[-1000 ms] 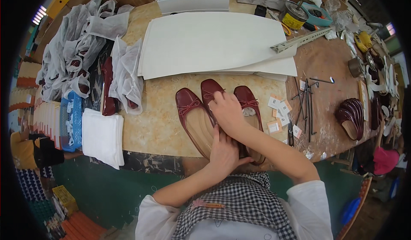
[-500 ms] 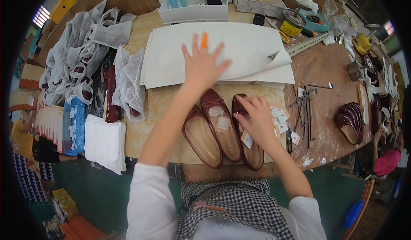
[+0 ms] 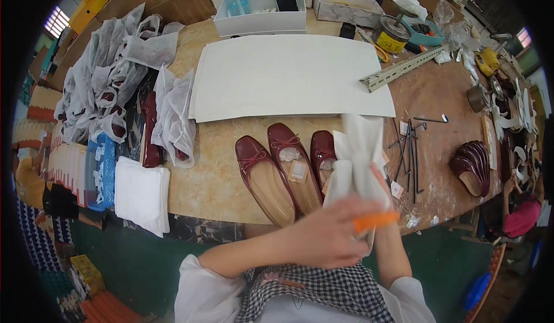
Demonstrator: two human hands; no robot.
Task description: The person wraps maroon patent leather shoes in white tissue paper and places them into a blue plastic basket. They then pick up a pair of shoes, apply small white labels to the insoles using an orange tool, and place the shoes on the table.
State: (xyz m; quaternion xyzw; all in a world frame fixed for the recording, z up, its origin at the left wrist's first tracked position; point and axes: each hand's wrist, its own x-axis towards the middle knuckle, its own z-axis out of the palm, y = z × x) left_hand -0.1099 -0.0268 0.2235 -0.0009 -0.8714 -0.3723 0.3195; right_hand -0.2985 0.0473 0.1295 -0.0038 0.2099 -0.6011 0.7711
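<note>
A white paper sheet, bunched and smeared by motion, stands upright between my hands over the right side of the shoes. My left hand, an orange cover on one finger, is closed on its lower part. My right hand grips the sheet from the right, mostly hidden behind it. Left of them lie dark red flat shoes with bows: a left one, a middle one holding crumpled filling and a tag, and a third partly covered by the sheet.
A stack of white paper lies beyond the shoes, a slotted metal bar at its right end. Black hooked rods and nested shoes lie right. At left are wrapped shoes, a blue basket and white cloths.
My left hand has left the paper stack and come back toward me with a sheet. My right hand has let go of the third shoe and now meets the sheet.
</note>
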